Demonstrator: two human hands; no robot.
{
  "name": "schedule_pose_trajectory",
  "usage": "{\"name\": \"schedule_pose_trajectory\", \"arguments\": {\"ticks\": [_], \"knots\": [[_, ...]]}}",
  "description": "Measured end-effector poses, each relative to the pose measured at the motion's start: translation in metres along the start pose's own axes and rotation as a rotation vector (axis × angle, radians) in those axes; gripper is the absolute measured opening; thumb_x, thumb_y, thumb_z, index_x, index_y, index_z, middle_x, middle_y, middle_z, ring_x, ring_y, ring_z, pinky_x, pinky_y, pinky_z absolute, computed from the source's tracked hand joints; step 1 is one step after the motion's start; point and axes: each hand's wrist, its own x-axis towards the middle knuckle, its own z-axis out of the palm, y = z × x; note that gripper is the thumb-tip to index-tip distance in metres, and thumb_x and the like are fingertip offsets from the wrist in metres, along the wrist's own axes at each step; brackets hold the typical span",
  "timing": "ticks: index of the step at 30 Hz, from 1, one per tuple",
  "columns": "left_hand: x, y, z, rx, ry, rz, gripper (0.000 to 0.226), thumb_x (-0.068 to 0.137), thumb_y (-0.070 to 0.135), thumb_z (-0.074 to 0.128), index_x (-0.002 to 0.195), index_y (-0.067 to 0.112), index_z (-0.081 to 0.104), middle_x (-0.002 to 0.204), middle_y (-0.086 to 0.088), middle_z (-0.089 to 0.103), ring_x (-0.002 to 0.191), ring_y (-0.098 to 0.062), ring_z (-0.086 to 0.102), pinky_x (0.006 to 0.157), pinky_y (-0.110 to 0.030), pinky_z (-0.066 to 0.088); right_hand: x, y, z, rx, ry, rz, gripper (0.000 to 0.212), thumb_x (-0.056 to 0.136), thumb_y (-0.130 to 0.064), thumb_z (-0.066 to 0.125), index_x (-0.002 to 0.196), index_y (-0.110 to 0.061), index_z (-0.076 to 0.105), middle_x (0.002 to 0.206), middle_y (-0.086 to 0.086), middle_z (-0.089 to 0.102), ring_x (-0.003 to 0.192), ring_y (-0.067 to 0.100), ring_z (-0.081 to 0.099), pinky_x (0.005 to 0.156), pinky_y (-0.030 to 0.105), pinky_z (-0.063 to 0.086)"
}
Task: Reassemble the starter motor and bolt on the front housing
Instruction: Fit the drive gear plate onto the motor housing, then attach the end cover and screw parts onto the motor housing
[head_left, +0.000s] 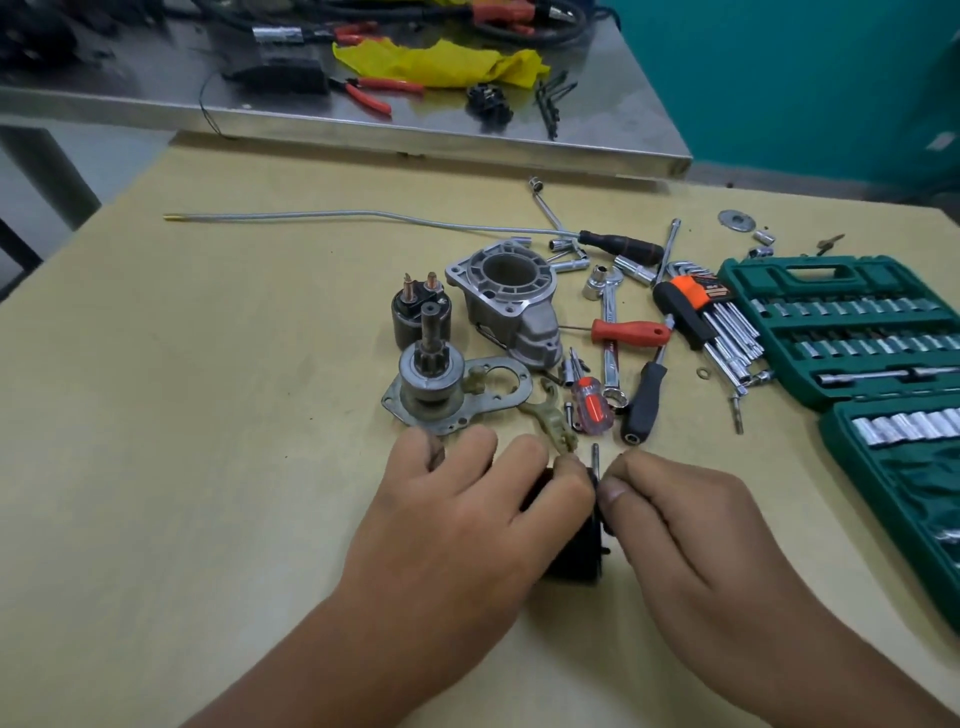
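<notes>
The black cylindrical starter motor body (574, 545) is held on the pale wooden table (208, 415) near its front edge, gripped by the left hand (457, 514) with fingers curled over its top. A thin metal bolt (596, 460) standing at the body's rim is pinched by the right hand (691, 525). The grey cast aluminium front housing (511, 299) is seen lying further back, beside the dark solenoid (418, 312) and the pinion drive gear (431, 374) on its steel plate (498, 376)
</notes>
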Motion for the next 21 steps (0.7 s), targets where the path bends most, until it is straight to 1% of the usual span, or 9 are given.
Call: {"name": "schedule_pose_trajectory", "arguments": {"ticks": [3,5,7,10,13,16,17,19,21], "knots": [[0.002,-0.01,0.001,0.026,0.006,0.035,0.017,0.103,0.021,0.052,0.114,0.018,0.063,0.095,-0.001,0.066,0.072,-0.031,0.052,0.061,-0.042,0.033,0.001,0.003,0.008,0.114,-0.024,0.074,0.031,0.097,-0.04,0.046,0.073,-0.023,0.052,0.063,-0.007,0.053,0.06,0.013,0.05,0.053,0.025,0.035],[0.004,-0.017,0.002,0.018,-0.009,0.033,0.019,0.095,0.022,0.06,0.113,0.018,0.063,0.097,-0.001,0.067,0.074,-0.032,0.053,0.062,-0.042,0.033,0.006,0.003,0.007,0.109,-0.011,0.023,0.031,0.097,-0.042,0.047,0.076,-0.02,0.052,0.067,-0.006,0.052,0.063,0.016,0.049,0.055,0.027,0.036],[0.007,-0.023,0.004,0.015,-0.034,0.039,0.031,0.082,0.026,0.072,0.111,0.018,0.064,0.098,0.0,0.067,0.076,-0.032,0.054,0.064,-0.039,0.03,0.012,0.005,0.007,0.113,0.012,-0.011,0.027,0.098,-0.038,0.047,0.078,-0.021,0.052,0.068,-0.007,0.049,0.065,0.016,0.048,0.055,0.025,0.034],[0.015,-0.028,0.011,0.026,-0.048,0.037,0.039,0.071,0.027,0.075,0.108,0.018,0.066,0.099,0.0,0.066,0.077,-0.033,0.054,0.064,-0.04,0.031,0.023,0.009,0.015,0.169,0.079,-0.019,0.028,0.1,-0.032,0.046,0.074,-0.023,0.048,0.064,-0.01,0.046,0.061,0.011,0.046,0.055,0.024,0.031],[0.019,-0.026,0.018,0.077,0.06,0.008,0.034,0.079,0.022,0.071,0.112,0.018,0.063,0.099,-0.002,0.068,0.077,-0.034,0.056,0.063,-0.04,0.032,0.037,0.01,0.024,0.189,0.157,0.043,0.036,0.098,-0.037,0.043,0.067,-0.021,0.046,0.058,-0.008,0.045,0.057,0.01,0.044,0.053,0.029,0.032],[0.02,-0.028,0.024,0.094,0.118,-0.032,0.049,0.073,0.026,0.074,0.118,0.019,0.058,0.102,-0.003,0.069,0.079,-0.034,0.058,0.063,-0.041,0.032,0.053,0.012,0.018,0.213,0.129,0.01,0.044,0.097,-0.042,0.044,0.065,-0.013,0.051,0.055,-0.001,0.048,0.053,0.009,0.045,0.052,0.034,0.035],[0.021,-0.03,0.025,0.059,0.109,-0.061,0.056,0.068,0.032,0.077,0.118,0.02,0.057,0.103,-0.002,0.068,0.082,-0.034,0.057,0.063,-0.041,0.034,0.058,0.016,0.013,0.226,0.139,-0.028,0.047,0.098,-0.043,0.045,0.066,-0.01,0.052,0.056,0.003,0.05,0.053,0.014,0.046,0.052,0.037,0.036],[0.023,-0.037,0.024,-0.074,0.093,-0.173,0.064,0.061,0.042,0.081,0.118,0.027,0.056,0.103,0.007,0.062,0.088,-0.028,0.054,0.066,-0.043,0.042,0.067,0.03,-0.002,0.23,0.248,-0.058,0.047,0.101,-0.044,0.047,0.07,-0.009,0.057,0.062,0.01,0.055,0.053,0.021,0.049,0.053,0.04,0.04],[0.021,-0.043,0.023,-0.259,0.137,-0.312,0.069,0.059,0.05,0.082,0.119,0.04,0.049,0.105,0.016,0.058,0.093,-0.019,0.057,0.073,-0.043,0.053,0.073,0.052,-0.015,0.133,0.295,-0.059,0.03,0.099,-0.044,0.057,0.082,-0.022,0.067,0.073,-0.001,0.063,0.057,0.011,0.054,0.055,0.036,0.045]]}}
